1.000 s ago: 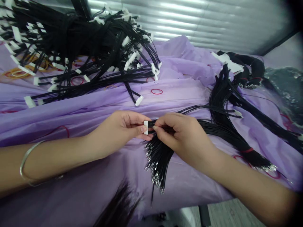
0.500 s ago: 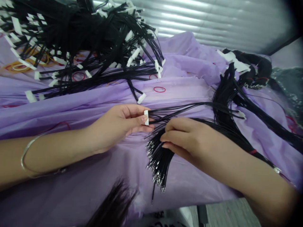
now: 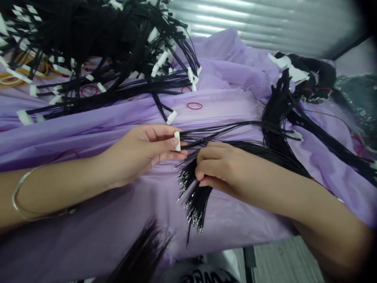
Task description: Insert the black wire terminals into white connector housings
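The small white plastic connector (image 3: 177,141) is pinched upright between thumb and fingertips of the left hand (image 3: 141,151), its thin black wires trailing off to the right of it. A second ago the right hand (image 3: 219,167) was up at the connector, fingertips at its face — now it has been dropped just below and right of the connector, onto the fanned bundle of black wires with bare metal terminals (image 3: 193,196), fingers curled closed around a few strands. Judged from that, one wire has been seated and another is being picked for the next slot.

Above and left of the connector, a heap of finished black harnesses with white plugs (image 3: 103,55) is spread over the purple plastic sheet (image 3: 235,92); a red rubber band (image 3: 194,105) lies just above it. Bare sheet is left between connector and heap. Below the connector the sheet falls off the bench edge, close under the terminal tips — little room there
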Motion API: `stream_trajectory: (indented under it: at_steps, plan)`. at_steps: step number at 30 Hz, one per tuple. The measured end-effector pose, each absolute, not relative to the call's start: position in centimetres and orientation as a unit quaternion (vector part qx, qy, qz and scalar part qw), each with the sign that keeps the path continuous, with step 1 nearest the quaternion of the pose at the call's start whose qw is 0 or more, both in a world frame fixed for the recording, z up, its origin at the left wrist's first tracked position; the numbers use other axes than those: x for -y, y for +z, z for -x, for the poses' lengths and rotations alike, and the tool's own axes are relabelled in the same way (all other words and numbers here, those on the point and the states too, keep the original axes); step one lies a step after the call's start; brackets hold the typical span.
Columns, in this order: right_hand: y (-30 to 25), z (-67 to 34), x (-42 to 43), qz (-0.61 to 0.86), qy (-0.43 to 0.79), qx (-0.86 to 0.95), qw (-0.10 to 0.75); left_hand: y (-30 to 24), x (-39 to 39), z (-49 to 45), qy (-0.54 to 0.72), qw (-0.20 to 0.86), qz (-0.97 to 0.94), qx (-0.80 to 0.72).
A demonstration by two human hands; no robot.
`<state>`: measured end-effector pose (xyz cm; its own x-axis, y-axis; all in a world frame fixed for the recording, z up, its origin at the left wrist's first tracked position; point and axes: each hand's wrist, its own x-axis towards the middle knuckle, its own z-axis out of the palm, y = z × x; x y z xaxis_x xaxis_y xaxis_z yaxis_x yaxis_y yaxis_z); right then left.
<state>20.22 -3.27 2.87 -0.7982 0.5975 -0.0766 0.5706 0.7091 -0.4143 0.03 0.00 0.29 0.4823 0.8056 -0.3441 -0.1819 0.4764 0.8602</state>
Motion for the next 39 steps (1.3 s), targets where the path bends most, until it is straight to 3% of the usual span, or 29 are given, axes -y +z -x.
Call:
stream_trajectory:
  at_steps: [5,18,25,39]
  plan:
    - [3.2,-20.4,3.6,0.371,0.203,0.905,0.04,0.4,0.0,-0.1,0.32,0.765,-0.397,-0.393]
    - [3.3,-19.0,3.2,0.484,0.283,0.802,0.208,0.0,0.1,0.1,0.304,0.766,-0.428,-0.372]
    - [3.9,-19.4,3.0,0.567,0.299,0.741,0.2,0.1,0.0,0.1,0.298,0.784,-0.386,-0.383]
    - [3.5,-19.5,3.2,0.565,0.297,0.748,0.182,0.2,0.1,0.3,0.287,0.773,-0.418,-0.381]
